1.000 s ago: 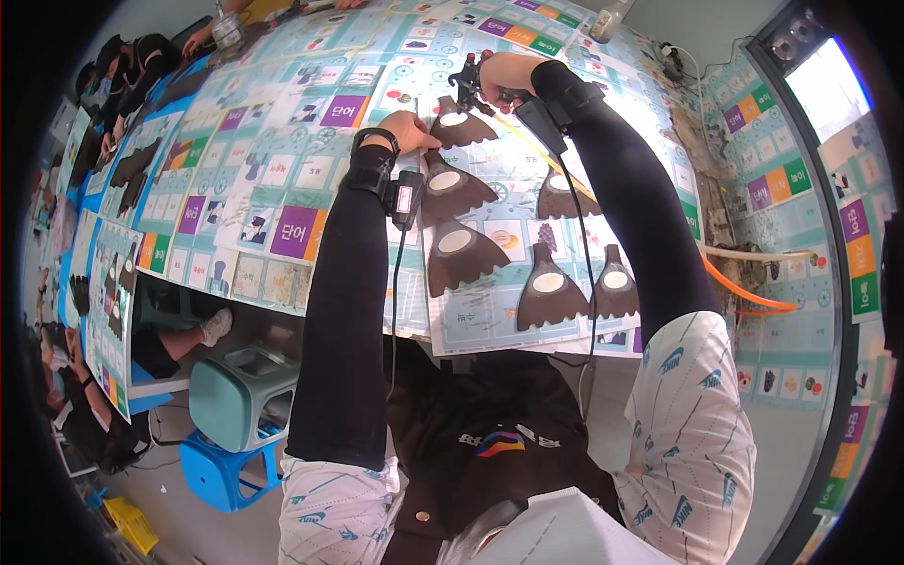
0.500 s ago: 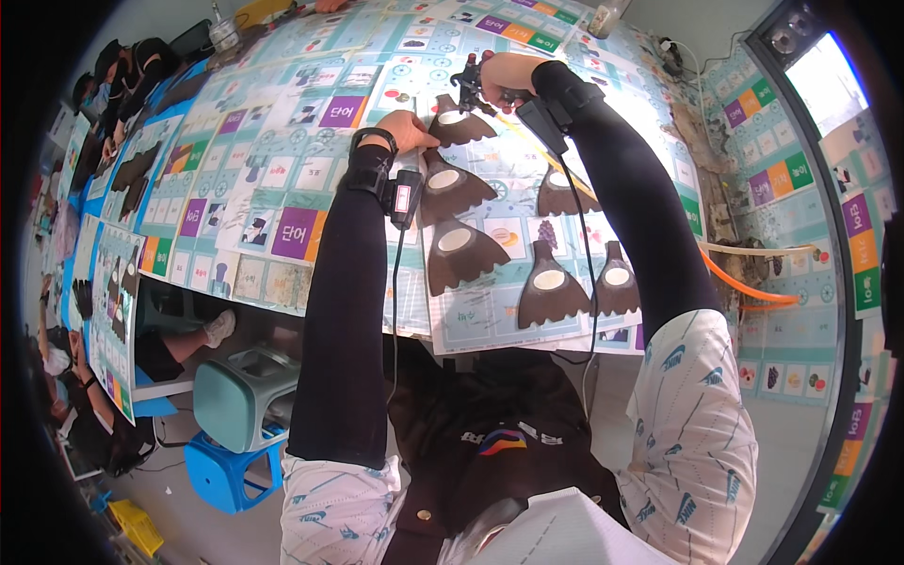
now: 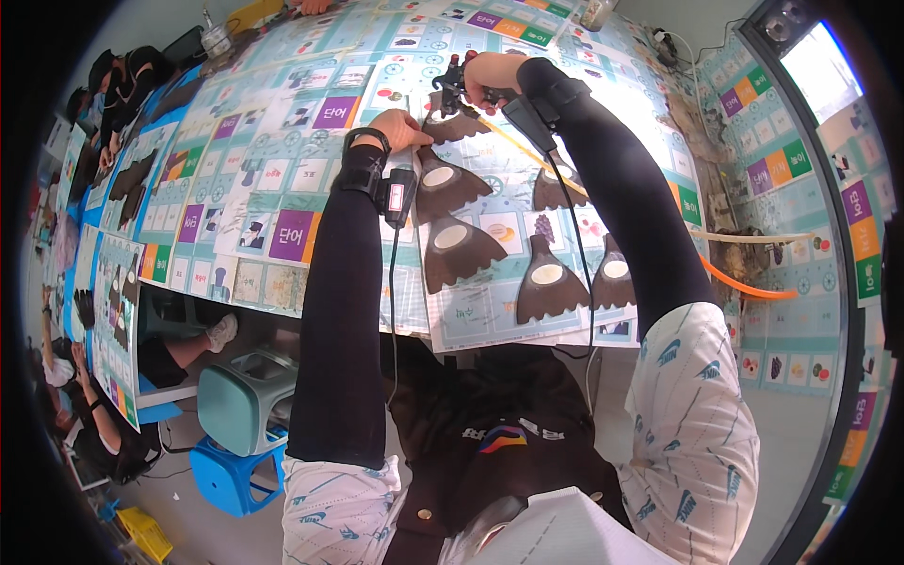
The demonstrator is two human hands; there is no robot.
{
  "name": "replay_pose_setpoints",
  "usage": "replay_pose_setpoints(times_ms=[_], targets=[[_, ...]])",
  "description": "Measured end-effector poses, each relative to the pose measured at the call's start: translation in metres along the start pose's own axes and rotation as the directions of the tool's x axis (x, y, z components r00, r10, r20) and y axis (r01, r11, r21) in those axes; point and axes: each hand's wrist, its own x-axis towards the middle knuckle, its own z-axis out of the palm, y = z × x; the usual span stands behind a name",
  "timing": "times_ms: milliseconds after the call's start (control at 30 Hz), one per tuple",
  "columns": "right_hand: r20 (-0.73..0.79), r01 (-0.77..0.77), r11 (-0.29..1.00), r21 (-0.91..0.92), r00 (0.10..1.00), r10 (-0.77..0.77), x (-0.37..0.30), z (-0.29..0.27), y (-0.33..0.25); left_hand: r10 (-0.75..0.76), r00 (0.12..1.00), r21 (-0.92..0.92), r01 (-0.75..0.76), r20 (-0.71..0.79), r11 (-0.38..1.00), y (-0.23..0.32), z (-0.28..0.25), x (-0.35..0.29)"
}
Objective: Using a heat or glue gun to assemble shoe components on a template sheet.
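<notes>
covering the table are overlapping pale-blue printed sheets; with similar sheets the wall on the right is lined. beside the near edge, to the left, a green stool and a blue stool are placed.

six brown fan-shaped pieces are laid at the near right of the table: three in a column, three farther right, with a strip of sheet seen between the groups. the two nearest on the right are set close to the near edge.

the farthest piece of the column is met at its left edge by the left hand, thumb and fingertip brought together; whether it is pinched cannot be told. just above that piece, a black tool is gripped by the right hand, its fingers curled round. a yellow hose is run past the right forearm.
</notes>
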Motion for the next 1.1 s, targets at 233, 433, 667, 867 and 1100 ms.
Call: replay_pose_setpoints(times_ms=[233, 433, 667, 867, 1100], targets=[[-0.04, -0.1, 0.995, -0.03, 0.994, 0.099, 0.012, -0.014, 0.013, -0.043, 0.999, -0.021, 0.043, -0.014, 0.999, 0.004, -0.001, -0.004], [-0.02, 0.062, 0.985, -0.16, 0.998, -0.066, 0.028, -0.012, 0.013, -0.05, 0.998, -0.045, 0.049, -0.024, 0.998, 0.002, 0.0, -0.003], [-0.035, 0.075, 0.97, -0.229, 0.996, -0.085, 0.03, -0.011, 0.011, -0.053, 0.998, -0.058, 0.052, -0.021, 0.997, -0.001, 0.002, 0.0], [-0.05, 0.087, 0.986, -0.143, 0.994, -0.095, 0.025, -0.009, 0.006, -0.06, 0.998, -0.089, 0.058, -0.024, 0.994, -0.002, 0.003, 0.001], [-0.027, 0.028, 0.992, 0.122, 0.999, -0.025, 0.018, 0.001, 0.0, -0.06, 0.998, -0.095, 0.058, -0.026, 0.994, -0.002, 0.003, 0.0]])
